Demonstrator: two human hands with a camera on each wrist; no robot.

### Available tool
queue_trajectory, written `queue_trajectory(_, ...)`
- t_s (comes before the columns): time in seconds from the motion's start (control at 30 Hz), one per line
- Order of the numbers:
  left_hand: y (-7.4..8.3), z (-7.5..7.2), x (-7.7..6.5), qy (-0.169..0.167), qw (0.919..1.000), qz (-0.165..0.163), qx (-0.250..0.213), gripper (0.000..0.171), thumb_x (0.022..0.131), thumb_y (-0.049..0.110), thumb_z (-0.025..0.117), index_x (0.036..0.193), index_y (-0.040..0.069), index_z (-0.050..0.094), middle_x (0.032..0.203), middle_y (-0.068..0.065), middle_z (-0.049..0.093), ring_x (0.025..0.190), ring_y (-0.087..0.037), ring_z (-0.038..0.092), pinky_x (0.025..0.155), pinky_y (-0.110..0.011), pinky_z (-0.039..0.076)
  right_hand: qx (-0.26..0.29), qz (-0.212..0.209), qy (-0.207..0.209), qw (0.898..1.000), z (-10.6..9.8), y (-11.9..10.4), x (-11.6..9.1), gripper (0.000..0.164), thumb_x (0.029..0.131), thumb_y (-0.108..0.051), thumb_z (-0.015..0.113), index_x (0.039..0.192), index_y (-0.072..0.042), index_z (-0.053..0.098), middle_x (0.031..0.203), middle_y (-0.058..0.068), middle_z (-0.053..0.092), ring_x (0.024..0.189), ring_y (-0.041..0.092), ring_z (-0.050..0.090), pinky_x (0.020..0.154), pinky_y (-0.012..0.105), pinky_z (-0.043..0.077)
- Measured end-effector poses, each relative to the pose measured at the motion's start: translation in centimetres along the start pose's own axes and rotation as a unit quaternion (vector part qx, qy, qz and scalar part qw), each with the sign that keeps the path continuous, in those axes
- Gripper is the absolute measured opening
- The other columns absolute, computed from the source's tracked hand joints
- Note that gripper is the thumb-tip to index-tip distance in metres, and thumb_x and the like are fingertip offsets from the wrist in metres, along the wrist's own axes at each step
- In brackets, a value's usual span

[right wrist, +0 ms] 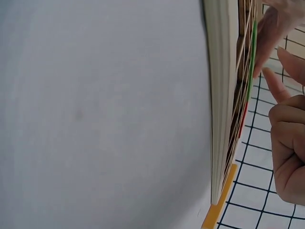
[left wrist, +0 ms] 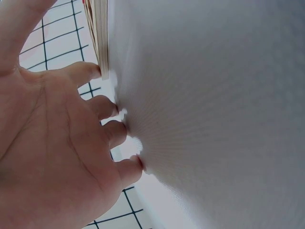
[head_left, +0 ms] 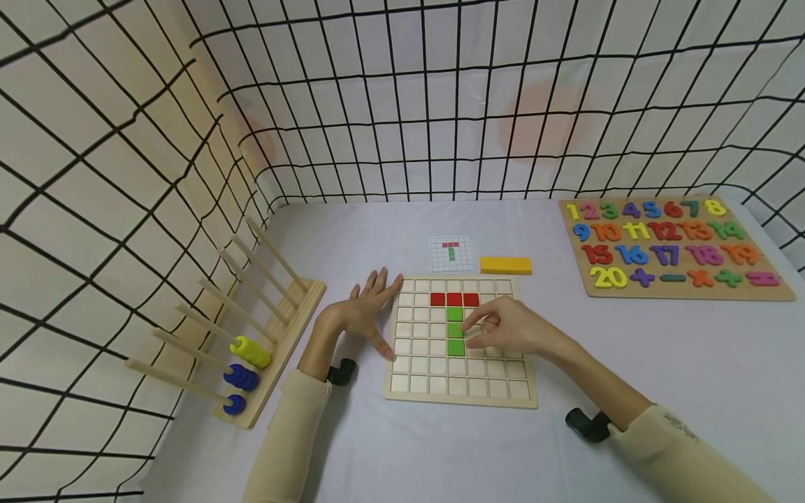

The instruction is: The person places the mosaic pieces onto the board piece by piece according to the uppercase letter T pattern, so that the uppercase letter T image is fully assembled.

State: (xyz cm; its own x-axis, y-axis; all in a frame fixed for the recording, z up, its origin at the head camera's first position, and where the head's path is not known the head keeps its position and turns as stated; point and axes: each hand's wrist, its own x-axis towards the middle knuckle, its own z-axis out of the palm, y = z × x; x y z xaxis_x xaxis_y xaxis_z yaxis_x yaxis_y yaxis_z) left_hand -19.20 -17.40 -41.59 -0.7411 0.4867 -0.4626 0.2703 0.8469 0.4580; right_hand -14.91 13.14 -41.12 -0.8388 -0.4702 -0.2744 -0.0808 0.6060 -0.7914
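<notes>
A wooden grid board (head_left: 402, 391) lies on the table, holding three red tiles (head_left: 454, 300) in a row and three green tiles (head_left: 455, 330) in a column below, forming a T. My left hand (head_left: 361, 314) rests spread at the board's left side, with thumb and index finger at its edge; the other fingertips touch the table in the left wrist view. Over the board's right part, my right hand (head_left: 512, 327) has thumb and index finger apart beside the lower green tiles, with nothing between them. Its other fingers are curled in the right wrist view. Whether it touches a tile, I cannot tell.
A pattern card (head_left: 443, 262) and a yellow bar (head_left: 506, 265) lie behind the board. At left stands a peg abacus (head_left: 295, 307) with yellow and blue beads. A number puzzle board (head_left: 685, 290) lies at right. Black netting (head_left: 425, 112) surrounds the table.
</notes>
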Motion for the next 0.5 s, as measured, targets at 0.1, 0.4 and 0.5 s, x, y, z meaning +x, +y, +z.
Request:
queue_trajectory(0.1, 0.0, 0.0, 0.1, -0.001, 1.0000, 0.002, -0.001, 0.151, 0.064, 0.041, 0.099, 0.167, 0.021, -0.008, 0.170, -0.015, -0.026, 0.159, -0.031, -0.027, 0.130, -0.059, -0.012, 0.000, -0.001, 0.002, 1.000, -0.6, 0.2, -0.3, 0.031, 0.085, -0.022, 0.084, 0.112, -0.006, 0.078, 0.058, -0.004, 0.041, 0.057, 0.013, 0.038, 0.051, 0.021, 0.025)
queue_trajectory(0.4, 0.1, 0.0, 0.1, 0.000, 1.0000, 0.004, 0.001, 0.150, 0.064, 0.041, 0.099, 0.167, 0.020, -0.008, 0.170, -0.016, -0.026, 0.159, -0.033, -0.026, 0.129, -0.060, -0.012, -0.007, 0.020, 0.017, 1.000, -2.3, 0.9, -1.0, 0.032, 0.089, -0.028, 0.081, 0.115, -0.008, 0.077, 0.062, -0.002, 0.040, 0.065, 0.017, 0.042, 0.058, 0.026, 0.028)
queue_trajectory(0.5, -0.1, -0.1, 0.0, 0.001, 1.0000, 0.004, 0.002, 0.149, 0.065, 0.041, 0.099, 0.167, 0.020, -0.007, 0.170, -0.016, -0.026, 0.159, -0.033, -0.025, 0.129, -0.060, -0.011, -0.014, 0.029, 0.025, 0.999, -2.8, 1.2, -1.2, 0.033, 0.092, -0.031, 0.078, 0.117, -0.009, 0.076, 0.067, -0.001, 0.045, 0.071, 0.019, 0.045, 0.059, 0.026, 0.031)
